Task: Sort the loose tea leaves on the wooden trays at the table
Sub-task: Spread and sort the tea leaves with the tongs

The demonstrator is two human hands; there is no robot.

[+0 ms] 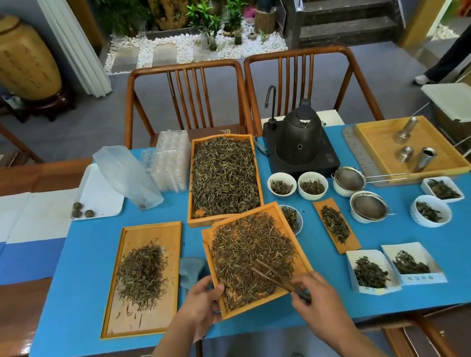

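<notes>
A wooden tray [302, 255] piled with loose tea leaves [248, 250] is lifted and tilted in front of me. My left hand [203, 302] grips its near left corner. My right hand [314, 292] holds wooden chopsticks [274, 277] whose tips lie in the leaves. To the left a second wooden tray [144, 233] lies flat on the blue mat with a smaller heap of leaves [143, 274]. Behind, a third tray [190, 197] is full of leaves [224, 177].
A black kettle [299, 140] on its base stands at the back. White bowls [281, 185] and paper boxes [371, 272] of leaves, two strainers [368, 208] and a small tray [337, 225] fill the right. A grey cloth [190, 272], plastic bag [127, 177] and chairs [184, 94] are nearby.
</notes>
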